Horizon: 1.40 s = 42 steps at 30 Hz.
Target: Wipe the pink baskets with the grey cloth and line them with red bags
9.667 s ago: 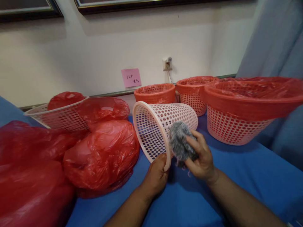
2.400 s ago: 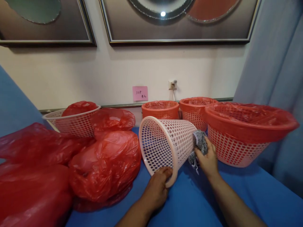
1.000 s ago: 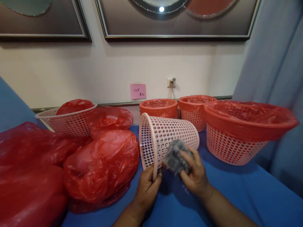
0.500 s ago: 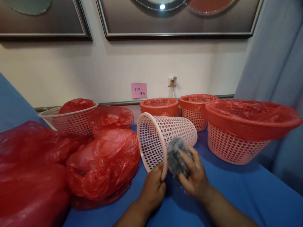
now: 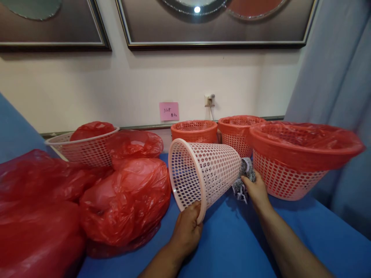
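Observation:
A pale pink perforated basket [image 5: 207,172] lies on its side on the blue table [image 5: 232,239], its mouth facing left. My left hand [image 5: 188,227] grips the basket's rim at the lower front. My right hand [image 5: 256,189] presses a grey scouring cloth [image 5: 245,175] against the basket's bottom end, fingers closed around the cloth.
Three baskets lined with red bags stand behind and to the right: one large [image 5: 295,154], two smaller [image 5: 237,131] [image 5: 194,131]. Crumpled red plastic bags [image 5: 124,197] pile up at left, beside another pale basket [image 5: 81,148]. A pink note [image 5: 169,111] sticks on the wall.
My right hand with the cloth has slid from the basket's near side, close to the rim, to its bottom end on the right. The basket has tilted slightly; my left hand stays on the rim.

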Each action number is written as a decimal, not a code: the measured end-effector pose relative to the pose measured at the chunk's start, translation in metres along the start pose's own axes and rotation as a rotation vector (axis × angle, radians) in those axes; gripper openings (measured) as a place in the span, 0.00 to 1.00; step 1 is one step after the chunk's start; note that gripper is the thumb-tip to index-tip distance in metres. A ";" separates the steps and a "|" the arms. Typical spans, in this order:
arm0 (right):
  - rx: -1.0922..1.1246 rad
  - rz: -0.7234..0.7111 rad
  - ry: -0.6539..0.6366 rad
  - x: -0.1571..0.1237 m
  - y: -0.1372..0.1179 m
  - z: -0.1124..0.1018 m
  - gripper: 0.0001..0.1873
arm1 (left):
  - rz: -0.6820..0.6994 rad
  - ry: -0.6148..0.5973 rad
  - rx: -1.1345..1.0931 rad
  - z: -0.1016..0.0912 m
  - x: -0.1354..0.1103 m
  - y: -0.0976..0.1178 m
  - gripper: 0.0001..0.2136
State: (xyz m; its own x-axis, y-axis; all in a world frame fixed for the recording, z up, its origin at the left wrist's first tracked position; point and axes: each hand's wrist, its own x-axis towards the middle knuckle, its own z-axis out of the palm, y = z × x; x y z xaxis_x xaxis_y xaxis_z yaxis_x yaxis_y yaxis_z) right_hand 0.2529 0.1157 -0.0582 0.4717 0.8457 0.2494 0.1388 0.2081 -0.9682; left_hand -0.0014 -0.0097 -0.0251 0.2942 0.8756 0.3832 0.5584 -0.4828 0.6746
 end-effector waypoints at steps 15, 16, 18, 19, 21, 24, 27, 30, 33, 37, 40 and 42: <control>-0.065 -1.203 -0.427 -0.108 -0.062 -0.010 0.40 | 0.014 0.087 -0.083 -0.003 -0.004 0.010 0.20; -0.064 -1.217 -0.456 -0.108 -0.062 -0.009 0.40 | 0.046 0.127 -0.136 -0.004 -0.005 0.010 0.19; -0.061 -1.212 -0.487 -0.107 -0.061 -0.006 0.39 | 0.093 0.160 -0.226 -0.005 -0.006 0.010 0.19; -0.062 -1.185 -0.469 -0.105 -0.059 -0.005 0.39 | 0.096 0.157 -0.255 -0.005 -0.005 0.011 0.18; -0.072 -1.062 -0.355 -0.096 -0.053 -0.002 0.37 | 0.069 0.138 -0.272 -0.005 -0.005 0.011 0.17; -0.082 -0.662 -0.084 -0.065 -0.039 -0.002 0.30 | 0.009 0.133 -0.230 -0.004 -0.004 0.009 0.17; 0.011 -0.199 0.018 -0.030 -0.027 -0.005 0.33 | 0.024 0.112 -0.188 -0.002 -0.004 0.005 0.18; 0.098 -0.025 -0.013 -0.017 -0.021 -0.004 0.38 | 0.058 0.066 -0.153 0.000 -0.003 0.002 0.19; 0.026 -0.204 -0.025 -0.036 -0.025 0.002 0.35 | 0.056 0.020 -0.105 0.000 -0.001 0.003 0.21; -0.034 -0.683 -0.237 -0.086 -0.040 0.004 0.33 | 0.041 -0.004 -0.083 0.002 0.002 0.004 0.25; -0.016 -0.940 -0.415 -0.109 -0.051 0.001 0.38 | 0.003 -0.034 -0.127 0.004 0.003 0.002 0.24; -0.011 -0.965 -0.414 -0.108 -0.051 0.002 0.38 | -0.015 -0.040 -0.152 0.004 0.004 0.001 0.26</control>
State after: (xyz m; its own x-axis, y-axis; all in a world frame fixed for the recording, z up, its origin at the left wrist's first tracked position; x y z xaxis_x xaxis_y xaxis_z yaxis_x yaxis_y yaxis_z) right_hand 0.1932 0.0145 -0.0363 -0.1775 0.4254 0.8874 0.3067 0.8807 -0.3609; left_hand 0.0032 -0.0068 -0.0257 0.3193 0.8810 0.3491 0.4395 -0.4640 0.7691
